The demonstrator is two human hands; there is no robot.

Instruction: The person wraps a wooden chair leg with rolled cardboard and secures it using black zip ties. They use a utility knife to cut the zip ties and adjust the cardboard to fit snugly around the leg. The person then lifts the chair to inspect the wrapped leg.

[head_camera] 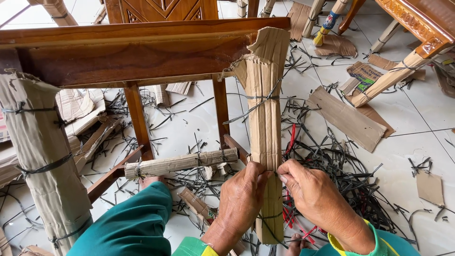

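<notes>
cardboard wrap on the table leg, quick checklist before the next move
1. Both hands on the wrap: ok, left hand and right hand pinch the cardboard at mid height.
2. Upper strap tied: ok, it circles the wrap.
3. Lower strap in place: ok.
4. Strap at the fingers: cannot tell, the fingers hide it.
5. Top of the wrap tidy: not ok, torn and flared under the table rail.
6. Floor free of litter: not ok, strap offcuts lie by the leg.
</notes>
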